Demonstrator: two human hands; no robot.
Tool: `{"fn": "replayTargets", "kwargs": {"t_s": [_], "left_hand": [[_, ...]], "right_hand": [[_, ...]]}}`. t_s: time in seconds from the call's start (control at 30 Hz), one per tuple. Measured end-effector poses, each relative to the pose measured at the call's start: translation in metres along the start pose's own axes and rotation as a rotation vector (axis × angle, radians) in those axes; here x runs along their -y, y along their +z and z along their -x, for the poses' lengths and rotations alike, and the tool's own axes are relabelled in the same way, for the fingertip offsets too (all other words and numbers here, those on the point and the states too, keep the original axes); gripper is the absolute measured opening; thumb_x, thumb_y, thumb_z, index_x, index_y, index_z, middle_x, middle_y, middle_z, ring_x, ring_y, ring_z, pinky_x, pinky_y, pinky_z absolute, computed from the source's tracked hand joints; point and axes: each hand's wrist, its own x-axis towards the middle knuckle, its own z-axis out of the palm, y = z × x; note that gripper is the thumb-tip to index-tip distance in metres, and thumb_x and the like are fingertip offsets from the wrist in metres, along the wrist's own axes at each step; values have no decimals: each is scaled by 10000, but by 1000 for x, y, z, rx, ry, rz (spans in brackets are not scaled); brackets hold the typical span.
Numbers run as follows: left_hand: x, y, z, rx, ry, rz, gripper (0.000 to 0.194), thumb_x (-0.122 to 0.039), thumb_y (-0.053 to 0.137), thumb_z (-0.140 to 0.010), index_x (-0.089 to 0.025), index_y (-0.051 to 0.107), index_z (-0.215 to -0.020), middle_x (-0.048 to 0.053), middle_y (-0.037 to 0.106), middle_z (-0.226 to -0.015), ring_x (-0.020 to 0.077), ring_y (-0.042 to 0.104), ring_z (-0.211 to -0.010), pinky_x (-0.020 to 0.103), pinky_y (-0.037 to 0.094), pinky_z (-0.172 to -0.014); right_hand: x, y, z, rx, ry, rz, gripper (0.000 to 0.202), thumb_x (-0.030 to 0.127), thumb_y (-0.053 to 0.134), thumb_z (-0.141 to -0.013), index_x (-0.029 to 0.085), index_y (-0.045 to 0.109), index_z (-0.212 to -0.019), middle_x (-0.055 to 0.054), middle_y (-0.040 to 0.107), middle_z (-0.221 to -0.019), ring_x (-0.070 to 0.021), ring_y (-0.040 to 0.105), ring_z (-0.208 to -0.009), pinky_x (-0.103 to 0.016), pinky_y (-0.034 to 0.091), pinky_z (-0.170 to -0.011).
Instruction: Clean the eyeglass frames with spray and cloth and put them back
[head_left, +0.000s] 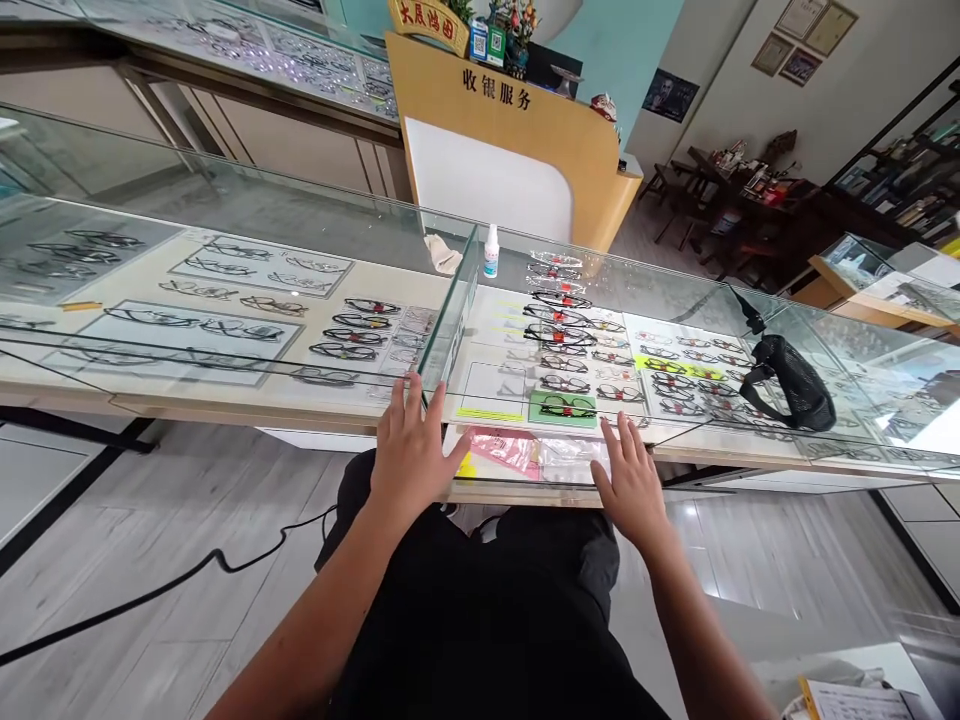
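Note:
My left hand (411,448) is spread at the front edge of a glass display case, fingertips near the glass divider (450,318). On the other side of a pulled-out drawer (480,490), my right hand (630,478) lies with its fingers apart at the counter edge. Neither hand holds anything. Between them, the drawer contains a pink plastic packet (504,447) and clear plastic bags (574,455). Just behind it, dark-framed eyeglasses (568,408) rest on a green card (537,410). Several more pairs form rows farther back in the case.
A white spray bottle (491,253) and a crumpled cloth (442,255) are by the divider. To the right lies a black mesh bag (795,385). A wooden cashier desk (517,140) stands beyond the case. A black cable (217,558) crosses the floor at left.

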Motion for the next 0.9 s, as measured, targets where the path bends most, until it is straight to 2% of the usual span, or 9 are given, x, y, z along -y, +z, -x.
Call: {"fn": "replayTargets", "kwargs": {"t_s": [0.2,0.3,0.37,0.47,0.53,0.63,0.73,0.8,0.9], "left_hand": [[4,-2,14,42,9,-30,903,-581,591,-1071,-166,327,-1829,226,87,-1927,506,105,-1782,730,329,-1365],[6,-1,16,69,27,-56,900,-573,586,-1079,-144,329,-1827,251,93,-1920,507,111,-1780,713,363,-1352],[6,0,17,79,37,-64,913,-582,588,-1080,-127,324,-1826,264,90,-1917,509,108,-1780,701,374,-1349],[6,1,19,92,50,-73,915,-599,582,-1081,-119,338,-1820,276,68,-1916,516,95,-1779,705,362,-1350],[5,0,20,112,55,-82,925,-613,599,-1068,-114,360,-1810,287,58,-1914,528,82,-1777,724,333,-1355],[7,-9,17,158,75,-100,967,-620,692,-1006,-150,399,-1799,274,111,-1916,518,70,-1784,728,274,-1375],[17,-28,-6,168,86,-100,961,-652,661,-1004,-196,391,-1805,226,169,-1923,478,77,-1796,713,250,-1387],[31,-43,-36,118,29,-78,935,-723,531,-1042,-189,399,-1797,214,199,-1920,476,130,-1790,708,259,-1383],[58,-55,-91,82,-135,-66,873,-691,400,-1077,-139,462,-1749,253,344,-1860,467,298,-1737,668,308,-1366]], "right_hand": [[1,-15,6,193,-5,-55,580,435,349,-1179,235,593,-1666,-126,452,-1845,-392,507,-1652,-598,517,-1259],[3,-24,2,328,-89,-170,547,386,316,-1184,230,689,-1553,-148,695,-1632,-350,667,-1491,-567,539,-1224],[7,-32,-3,402,-147,-224,537,357,305,-1182,218,725,-1488,-155,781,-1498,-334,726,-1391,-546,542,-1199],[15,-48,-12,414,-169,-242,469,398,377,-1168,221,756,-1380,-145,839,-1332,-341,754,-1268,-519,545,-1107],[19,-63,-18,401,-160,-260,441,463,400,-1168,243,778,-1111,-95,842,-1042,-295,758,-1010,-436,540,-918],[16,-88,-29,337,-135,-318,533,555,414,-1166,252,575,-757,-11,642,-710,-207,567,-689,-355,388,-681],[5,-113,-47,194,-121,-351,515,576,493,-1136,250,509,-738,6,583,-695,-187,497,-665,-335,352,-666],[-1,-128,-66,135,-147,-334,499,577,519,-1121,249,553,-747,-2,611,-701,-190,514,-673,-331,364,-677],[-4,-145,-110,116,-182,-274,518,600,532,-1097,243,621,-732,-19,657,-673,-198,544,-661,-332,369,-667]]}}
